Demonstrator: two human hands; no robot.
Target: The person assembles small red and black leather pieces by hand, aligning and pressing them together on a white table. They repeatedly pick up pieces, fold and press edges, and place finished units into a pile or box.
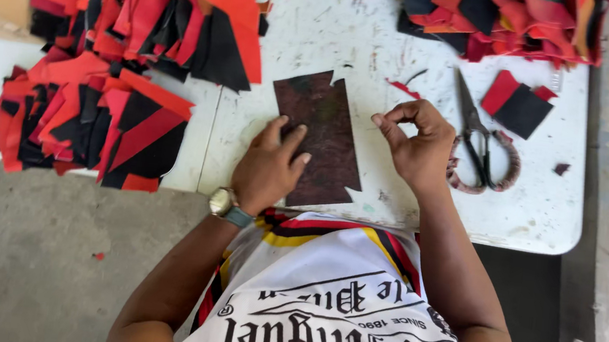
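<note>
The left hand (269,166) lay flat, fingers spread, pressing the dark brown rectangular leather-like sheet (319,136) at centre of the white scuffed table (534,210). The right hand (417,141) hovered just right of it, fingertips pinched, contents indiscernible; wrapped-handle scissors (480,148) lay further right.

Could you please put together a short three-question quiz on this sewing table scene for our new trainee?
1. True or false: the left hand rests flat on the dark brown piece.
2. What lies on the white table just right of the right hand: A) a ruler, B) scissors, C) a needle case?
3. What colours are the fabric stacks left of the hands?

Key:
1. True; its fingers press on the piece's lower left part.
2. B; the scissors lie shut, their handles wrapped in cloth.
3. Red and black.
</note>
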